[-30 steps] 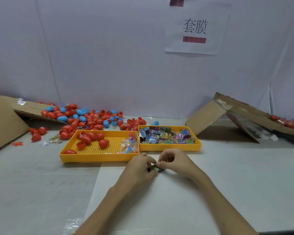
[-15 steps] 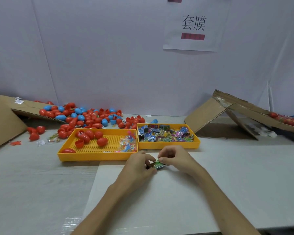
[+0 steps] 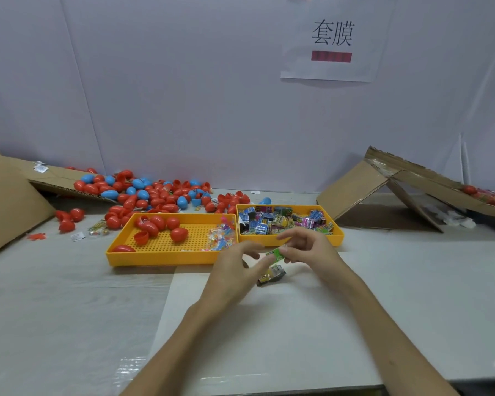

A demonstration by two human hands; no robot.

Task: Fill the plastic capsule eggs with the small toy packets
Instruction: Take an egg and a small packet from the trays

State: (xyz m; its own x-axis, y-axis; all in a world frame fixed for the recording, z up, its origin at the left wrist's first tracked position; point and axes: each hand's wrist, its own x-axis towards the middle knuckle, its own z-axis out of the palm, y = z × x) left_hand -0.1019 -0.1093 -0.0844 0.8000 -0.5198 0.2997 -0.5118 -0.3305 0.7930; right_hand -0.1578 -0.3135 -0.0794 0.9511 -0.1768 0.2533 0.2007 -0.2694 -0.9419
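Observation:
My right hand (image 3: 309, 250) pinches a small green toy packet (image 3: 276, 254) just above the table. My left hand (image 3: 235, 267) is beside it, its index fingertip touching the packet's lower edge and the other fingers loosely spread. A second, dark packet (image 3: 270, 277) lies on the white sheet under the hands. Behind them a yellow tray (image 3: 337, 232) holds several coloured toy packets (image 3: 280, 221). A larger yellow perforated tray (image 3: 160, 257) to the left holds several red capsule eggs (image 3: 179, 234) and clear bags of tiny toys (image 3: 220, 238).
A heap of red and blue capsule eggs (image 3: 155, 195) lies behind the trays by the wall. Cardboard flaps lean at the far left (image 3: 9, 207) and at the right (image 3: 383, 187). A paper sign (image 3: 332, 38) hangs on the white wall.
Both hands have lifted and drawn slightly apart. The green packet has come up off the table in my right hand, and a dark packet now lies uncovered below.

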